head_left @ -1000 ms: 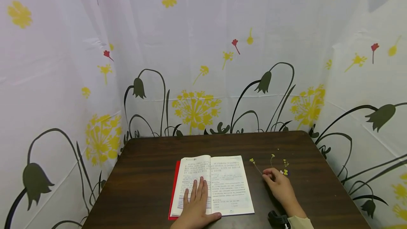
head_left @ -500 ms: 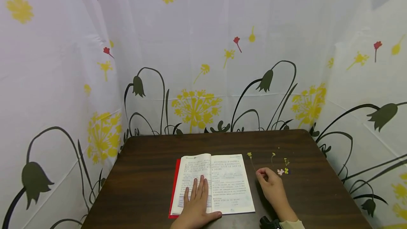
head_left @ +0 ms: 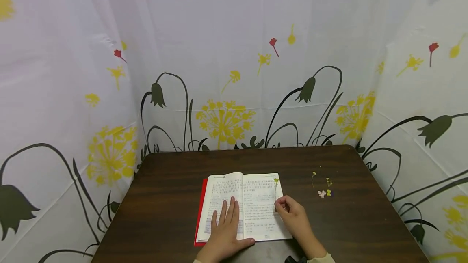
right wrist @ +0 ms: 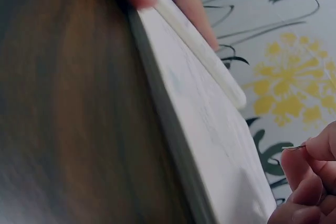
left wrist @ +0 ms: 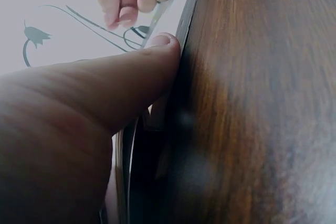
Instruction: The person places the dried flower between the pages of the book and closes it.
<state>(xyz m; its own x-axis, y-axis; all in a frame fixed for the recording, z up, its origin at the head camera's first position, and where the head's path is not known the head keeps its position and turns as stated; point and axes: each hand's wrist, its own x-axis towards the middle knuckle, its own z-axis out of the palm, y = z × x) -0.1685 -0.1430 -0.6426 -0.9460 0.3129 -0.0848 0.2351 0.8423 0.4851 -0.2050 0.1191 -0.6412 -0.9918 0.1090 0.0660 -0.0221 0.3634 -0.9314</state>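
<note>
An open book (head_left: 258,222) with printed pages and a red cover edge lies on the dark wooden table. My left hand (head_left: 226,227) rests on its left page, fingers straight and spread, the thumb reaching across to the right page's lower edge. Between thumb and fingertip, my right hand (head_left: 295,218) pinches the thin stem of a small yellow flower (head_left: 276,180) over the right page. In the right wrist view the stem end (right wrist: 294,148) sticks out of the pinch. Whether the flower touches the paper, I cannot tell.
Right of the book lie a thin-stemmed yellow flower (head_left: 313,173), a small yellow sprig (head_left: 329,182), a pale pink blossom (head_left: 321,194) and a yellow-and-dark blossom (head_left: 329,192). A flower-printed curtain (head_left: 226,52) hangs behind the table (head_left: 164,198).
My right hand has carried the stemmed yellow flower left, from the table beside the book to above the right page. The left hand stays on the book. The view has tilted slightly.
</note>
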